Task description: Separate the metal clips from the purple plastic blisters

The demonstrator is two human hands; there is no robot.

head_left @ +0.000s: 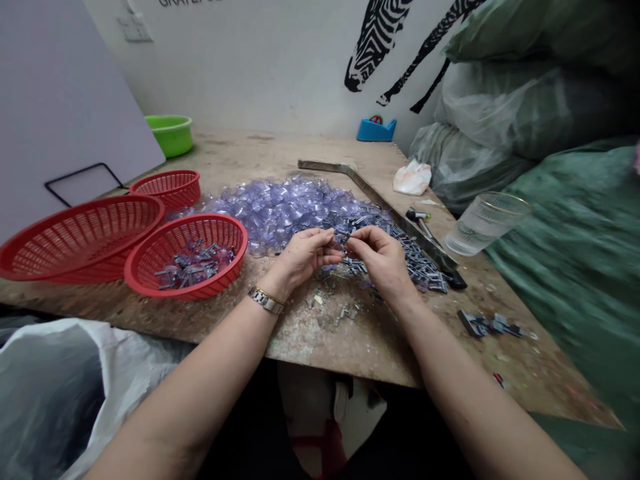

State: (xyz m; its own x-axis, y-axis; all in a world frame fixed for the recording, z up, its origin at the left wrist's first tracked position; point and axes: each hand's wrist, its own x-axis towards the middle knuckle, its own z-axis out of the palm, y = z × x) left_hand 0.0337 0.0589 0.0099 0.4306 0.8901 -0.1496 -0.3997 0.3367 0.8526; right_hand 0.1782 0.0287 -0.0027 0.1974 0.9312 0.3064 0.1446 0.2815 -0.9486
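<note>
My left hand [311, 255] and my right hand [379, 257] meet above the near edge of a heap of parts, fingertips almost touching. Between them is a small plastic piece [342, 239], partly hidden by the fingers; it looks clear with a dark grey part. My left thumb and fingers pinch its left side, and the right thumb and forefinger pinch its dark end. Behind the hands spreads a pile of clear purplish plastic pieces [280, 208]. Under and beside the right hand lie many small dark grey plastic parts [417, 261].
A red basket [235, 267] at left holds grey and clear parts. A larger red basket [80, 233] and a smaller one [165, 190] stand behind it. A bent metal strip [385, 200] borders the pile. To the right are a glass of water [483, 223] and green sacks [565, 220].
</note>
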